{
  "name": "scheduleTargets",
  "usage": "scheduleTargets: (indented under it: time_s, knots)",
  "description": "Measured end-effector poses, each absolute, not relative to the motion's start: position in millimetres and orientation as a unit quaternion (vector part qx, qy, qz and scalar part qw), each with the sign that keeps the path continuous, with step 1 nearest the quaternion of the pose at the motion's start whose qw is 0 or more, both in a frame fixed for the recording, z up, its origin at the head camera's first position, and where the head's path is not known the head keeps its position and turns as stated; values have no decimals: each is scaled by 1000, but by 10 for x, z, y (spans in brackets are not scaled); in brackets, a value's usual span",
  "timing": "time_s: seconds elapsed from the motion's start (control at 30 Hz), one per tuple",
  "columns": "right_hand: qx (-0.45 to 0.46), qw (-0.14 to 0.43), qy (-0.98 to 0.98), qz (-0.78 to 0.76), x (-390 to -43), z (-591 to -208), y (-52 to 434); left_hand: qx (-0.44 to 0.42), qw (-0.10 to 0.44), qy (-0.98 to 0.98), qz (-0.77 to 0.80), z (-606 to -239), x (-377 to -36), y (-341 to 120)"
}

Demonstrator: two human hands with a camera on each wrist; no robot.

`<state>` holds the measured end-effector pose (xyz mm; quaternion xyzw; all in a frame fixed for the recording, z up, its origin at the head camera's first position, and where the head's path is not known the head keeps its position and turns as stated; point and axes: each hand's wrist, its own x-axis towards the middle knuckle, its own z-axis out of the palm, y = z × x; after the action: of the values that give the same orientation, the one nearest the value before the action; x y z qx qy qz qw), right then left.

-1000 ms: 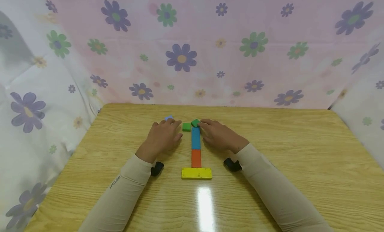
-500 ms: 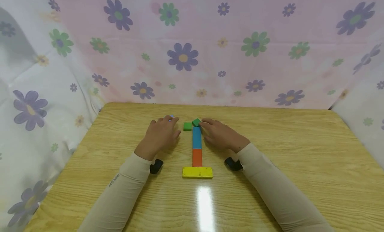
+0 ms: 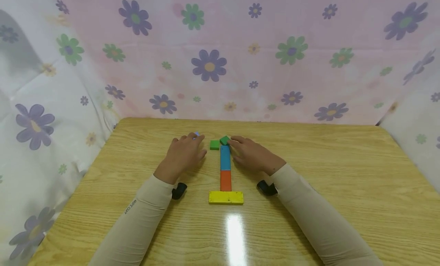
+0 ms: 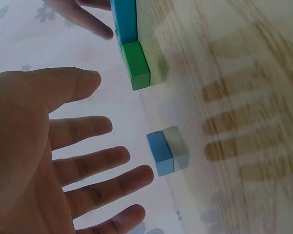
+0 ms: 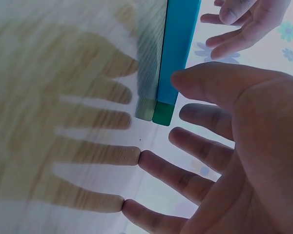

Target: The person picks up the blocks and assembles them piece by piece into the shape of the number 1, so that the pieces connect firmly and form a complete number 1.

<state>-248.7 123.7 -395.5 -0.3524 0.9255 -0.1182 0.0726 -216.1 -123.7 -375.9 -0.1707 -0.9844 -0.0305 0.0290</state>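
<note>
My left hand [image 3: 182,157] hovers left of the blocks with its fingers spread and nothing in them. Just past its fingertips lies a small blue block [image 4: 159,152], partly hidden in the head view. My right hand [image 3: 252,153] is to the right of the row, fingers loosely extended. Its index fingertip is at a tilted green block [image 3: 225,140]; whether they touch I cannot tell. That block sits at the far end of a long blue block [image 3: 225,158]. A second green block [image 3: 214,145] lies to its left. An orange-red block [image 3: 225,180] and a yellow block [image 3: 226,197] continue the row toward me.
The blocks lie on a glossy wooden table [image 3: 326,174] that mirrors light and the hands. Behind it hangs a flowered cloth [image 3: 233,67], which also covers the sides. Black devices [image 3: 179,191] are worn at both wrists.
My left hand has shifted slightly left and away, covering more of the small blue block. The right hand and the row of blocks look unchanged.
</note>
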Motion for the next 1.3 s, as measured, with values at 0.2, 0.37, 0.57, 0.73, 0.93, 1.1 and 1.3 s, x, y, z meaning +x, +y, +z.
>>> scheduleTargets:
  time_s: [0.2, 0.37, 0.57, 0.73, 0.93, 1.1, 1.3]
  knots:
    - [-351, 73, 927, -111, -2474, -3950, 1246, -169, 27, -985, -23, -3778, -2167, -1231]
    - [-349, 74, 927, -114, -2466, -3931, 1246, -154, 9, -988, -24, -3771, -2162, -1231]
    - [-341, 83, 929, -118, -2454, -3925, 1244, -143, -15, -989, -34, -3789, -2180, -1259]
    - [-345, 79, 928, -115, -2449, -3899, 1243, -139, -29, -989, -49, -3819, -2208, -1305]
    - [-344, 89, 928, -115, -2447, -3883, 1226, -134, -44, -989, -53, -3841, -2220, -1341]
    - [-345, 87, 928, -114, -2451, -3890, 1221, -135, -41, -989, -47, -3853, -2230, -1348]
    - [-347, 88, 926, -121, -2457, -3924, 1238, -136, -46, -988, -48, -3870, -2233, -1350]
